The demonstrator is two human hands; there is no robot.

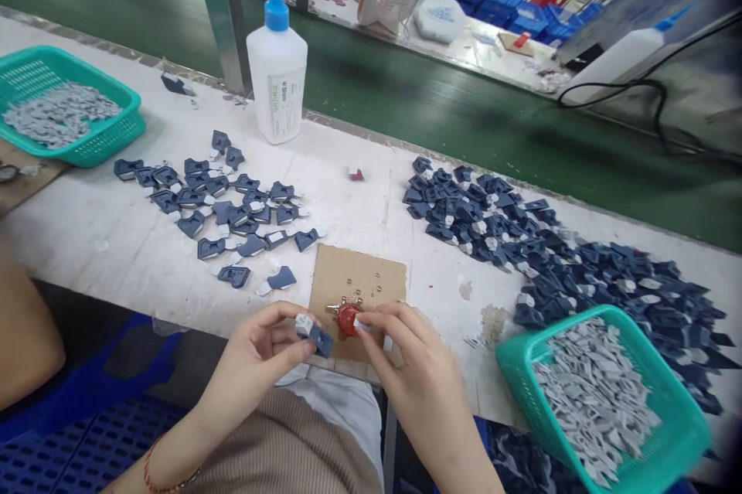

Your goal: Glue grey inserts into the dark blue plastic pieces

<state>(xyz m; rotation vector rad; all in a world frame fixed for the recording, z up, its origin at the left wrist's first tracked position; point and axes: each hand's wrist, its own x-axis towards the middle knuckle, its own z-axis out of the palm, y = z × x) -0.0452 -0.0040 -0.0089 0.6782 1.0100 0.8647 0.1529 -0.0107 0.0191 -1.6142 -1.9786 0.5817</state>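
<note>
My left hand (272, 347) is closed on a dark blue plastic part (321, 341) with a light grey piece on its upper end. Between the thumb and fingertips of my right hand (409, 347) is a small light grey plastic piece (358, 321), mostly covered by the fingers. It is right at a round red cap (346, 319) that looks wet inside; I cannot tell whether they touch. Beneath the cap lies a cardboard square (330, 266) with shiny drops on it.
Loose blue parts (237, 212) lie scattered left, and a large blue heap (603, 277) spreads right. Green baskets (689, 409) of grey pieces stand at both sides. A white glue bottle (277, 76) stands at the back edge. Another person's limb (26, 332) shows at left.
</note>
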